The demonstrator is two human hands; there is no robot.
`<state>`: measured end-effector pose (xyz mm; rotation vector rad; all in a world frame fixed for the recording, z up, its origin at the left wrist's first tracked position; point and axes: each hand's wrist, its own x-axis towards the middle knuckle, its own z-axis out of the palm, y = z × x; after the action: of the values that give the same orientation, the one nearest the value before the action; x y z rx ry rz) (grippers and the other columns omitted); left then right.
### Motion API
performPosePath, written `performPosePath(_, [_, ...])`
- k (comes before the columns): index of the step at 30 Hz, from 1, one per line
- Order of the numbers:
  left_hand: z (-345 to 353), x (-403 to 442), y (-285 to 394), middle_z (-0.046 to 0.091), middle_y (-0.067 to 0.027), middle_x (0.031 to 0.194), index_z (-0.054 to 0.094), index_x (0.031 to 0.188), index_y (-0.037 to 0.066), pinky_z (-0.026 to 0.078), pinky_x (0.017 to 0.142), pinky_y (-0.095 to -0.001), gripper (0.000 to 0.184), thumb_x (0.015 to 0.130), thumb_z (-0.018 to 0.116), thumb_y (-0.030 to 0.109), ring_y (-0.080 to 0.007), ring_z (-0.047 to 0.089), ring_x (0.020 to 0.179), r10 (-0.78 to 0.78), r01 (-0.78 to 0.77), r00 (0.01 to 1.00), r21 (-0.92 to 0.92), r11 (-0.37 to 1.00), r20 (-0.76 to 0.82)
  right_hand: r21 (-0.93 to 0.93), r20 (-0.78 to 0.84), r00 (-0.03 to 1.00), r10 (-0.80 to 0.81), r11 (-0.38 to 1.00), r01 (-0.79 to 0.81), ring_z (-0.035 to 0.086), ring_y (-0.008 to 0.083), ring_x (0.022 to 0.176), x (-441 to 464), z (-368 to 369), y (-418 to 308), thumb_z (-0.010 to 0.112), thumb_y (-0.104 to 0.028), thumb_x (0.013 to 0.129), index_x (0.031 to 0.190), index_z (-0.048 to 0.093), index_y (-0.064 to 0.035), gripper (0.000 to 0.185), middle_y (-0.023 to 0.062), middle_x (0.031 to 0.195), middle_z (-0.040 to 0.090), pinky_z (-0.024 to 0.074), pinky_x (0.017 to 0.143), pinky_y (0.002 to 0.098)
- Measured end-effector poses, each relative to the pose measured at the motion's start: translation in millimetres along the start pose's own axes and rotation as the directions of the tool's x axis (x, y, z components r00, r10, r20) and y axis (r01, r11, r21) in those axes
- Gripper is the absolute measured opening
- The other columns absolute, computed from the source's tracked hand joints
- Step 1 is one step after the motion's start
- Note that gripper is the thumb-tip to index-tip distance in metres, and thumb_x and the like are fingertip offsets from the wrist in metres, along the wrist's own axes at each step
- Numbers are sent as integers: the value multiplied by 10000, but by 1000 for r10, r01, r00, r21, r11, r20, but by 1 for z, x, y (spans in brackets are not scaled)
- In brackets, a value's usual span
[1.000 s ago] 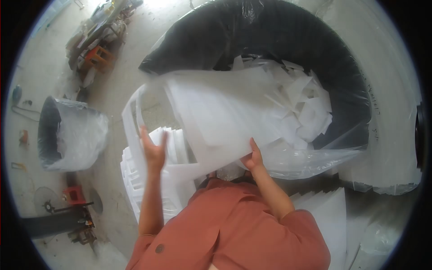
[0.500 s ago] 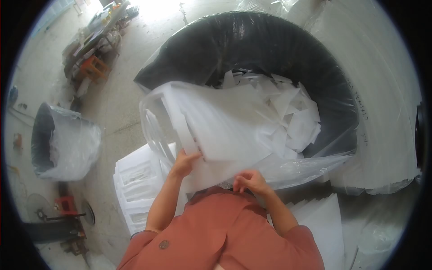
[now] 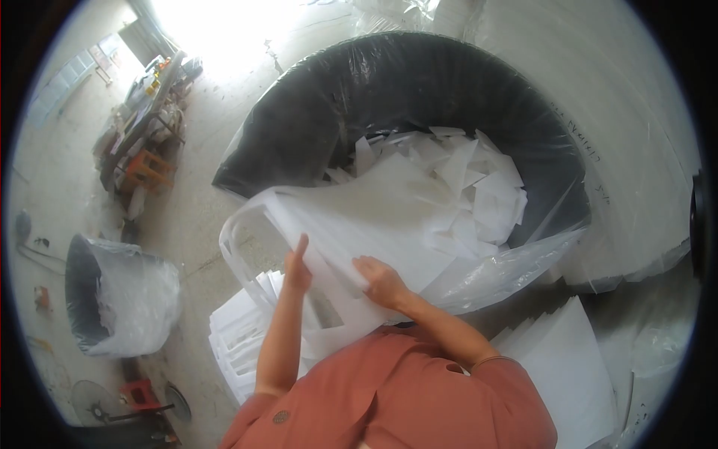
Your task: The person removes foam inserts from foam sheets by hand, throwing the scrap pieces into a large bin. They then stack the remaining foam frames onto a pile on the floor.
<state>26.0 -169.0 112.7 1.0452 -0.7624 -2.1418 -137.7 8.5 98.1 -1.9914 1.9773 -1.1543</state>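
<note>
So we've got the white sheet [image 3: 374, 206] draped over the near side of the big bin [image 3: 299, 138], long axis roughly left-right, looped end sticking out left by open floor [image 3: 198, 224]. Our right hand [image 3: 383, 284] has come up from our waist onto it, half curled. Left hand [image 3: 297, 273] is at its strips, thumb up. Can't tell if either's gripping. Scraps [image 3: 493, 198] crowd its right end.

- Glossy, creased plastic film [image 3: 516, 266] wraps the dark bin [image 3: 449, 78] at 1 o'clock.
- Smooth, matt white sheet [image 3: 374, 206] spans the center.
- Matt, rust-red cloth shirt [image 3: 404, 382] at 6 o'clock.
</note>
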Motion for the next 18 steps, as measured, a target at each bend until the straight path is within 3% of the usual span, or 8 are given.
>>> performPosePath(2, [-32, 49, -8, 648, -112, 990, 597, 1105, -25, 548, 720, -388, 386, 848, 728, 232, -255, 655, 862, 115, -72, 979, 243, 967, -170, 102, 6, 995, -100, 990, 99, 634, 349, 1000, 5, -11, -10, 689, -6, 699, 1198, 581, -35, 511, 168, 1157, 628, 533, 840, 396])
performPosePath(5, [-63, 74, -2, 650, -114, 980, 616, 1088, -36, 547, 715, -372, 354, 810, 748, 138, -251, 655, 845, -184, 258, 941, 253, 932, -284, 462, -89, 987, -136, 872, 162, 655, 346, 914, 22, -55, -49, 682, 10, 736, 1102, 638, -10, 370, 189, 1043, 656, 550, 791, 389])
performPosePath(8, [-65, 65, -10, 646, -183, 1046, 582, 1131, -67, 540, 852, -447, 390, 815, 723, 114, -318, 642, 970, -77, 89, 991, 109, 990, -108, 36, -338, 894, -293, 946, 324, 671, 280, 871, 32, -87, -32, 702, -10, 790, 1079, 638, -10, 296, 151, 1022, 667, 550, 738, 360])
performPosePath(9, [-52, 52, -8, 641, -184, 1042, 588, 1115, -68, 545, 840, -446, 375, 806, 727, 93, -313, 644, 965, -44, 65, 987, 134, 989, -156, 528, -347, 912, 217, 849, -1, 674, 265, 849, 36, -92, -22, 721, -51, 805, 1059, 639, -5, 271, 127, 1000, 674, 546, 721, 355])
performPosePath(10, [-44, 46, -11, 637, -185, 1053, 577, 1130, -63, 548, 834, -445, 388, 807, 728, 91, -309, 645, 963, 8, 11, 993, 160, 987, -117, 875, -103, 764, 637, 423, -235, 676, 251, 827, 41, -94, -8, 741, -93, 819, 1039, 641, 0, 259, 103, 977, 681, 542, 705, 349])
performPosePath(11, [-38, 42, -15, 634, -186, 1064, 567, 1146, -59, 551, 828, -443, 402, 809, 729, 89, -304, 646, 961, 62, -47, 995, 183, 982, -75, 889, -44, 763, 645, 374, -265, 653, 247, 915, 45, -90, 24, 766, -136, 809, 1100, 607, 1, 359, 108, 1060, 657, 526, 757, 362])
performPosePath(15, [19, -1, -11, 596, -185, 1128, 467, 1270, -20, 563, 806, -434, 528, 825, 727, 95, -302, 647, 956, 154, -167, 985, 222, 961, 77, 209, -190, 940, 282, 948, -242, 337, 344, 1355, 30, -39, 27, 837, -291, 728, 1430, 266, -61, 934, 181, 1460, 352, 340, 1046, 470])
performPosePath(18, [68, -42, 5, 573, -163, 1122, 379, 1351, 40, 571, 789, -429, 609, 846, 713, 99, -315, 632, 977, 51, -66, 994, 156, 986, 101, -106, 7, 977, 213, 972, -211, 485, 412, 1221, 22, -13, 1, 835, -297, 701, 1363, 406, -47, 827, 178, 1340, 504, 415, 975, 495])
